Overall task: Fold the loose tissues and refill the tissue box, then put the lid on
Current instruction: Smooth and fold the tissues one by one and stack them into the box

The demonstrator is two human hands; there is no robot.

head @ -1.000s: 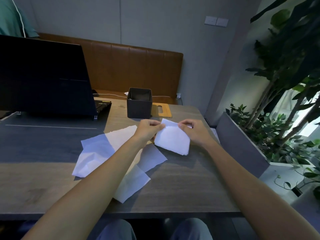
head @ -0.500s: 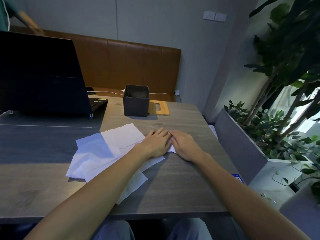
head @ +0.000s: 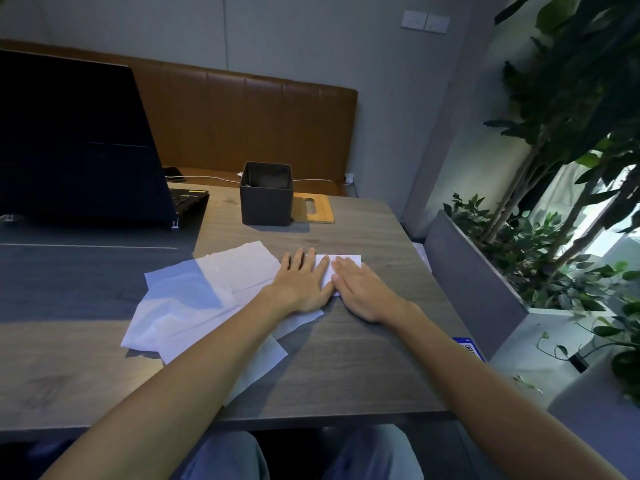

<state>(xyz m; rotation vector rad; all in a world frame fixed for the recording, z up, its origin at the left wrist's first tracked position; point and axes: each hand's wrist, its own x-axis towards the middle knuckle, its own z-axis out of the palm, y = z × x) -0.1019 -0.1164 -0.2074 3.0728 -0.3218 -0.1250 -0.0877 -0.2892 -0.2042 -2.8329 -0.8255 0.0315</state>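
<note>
Brought down since one second ago: folded tissue [head: 341, 260], then pinched in the air between both hands, now flat on the table [head: 363, 358], on the near side of the tissue box [head: 266, 199] and a little to its right. Slid slightly apart since half a second ago: both hands, with more of the white strip showing past the fingertips.

Left hand [head: 301, 284]: palm down, fingers straight and slightly spread, pressing the tissue's left part. Right hand [head: 360, 291]: palm down, fingers straight and together, pressing its right part. Nothing gripped by either.

Tissue box: dark, square, upright, top open; contents not discernible. Lid [head: 313, 209]: wooden, slotted, lying flat just right of the box. Loose tissues [head: 194, 299]: unfolded, overlapping, near side of the box and to its left, crossed by the left forearm. Laptop [head: 69, 140]: open, screen dark, left of the box.
</note>
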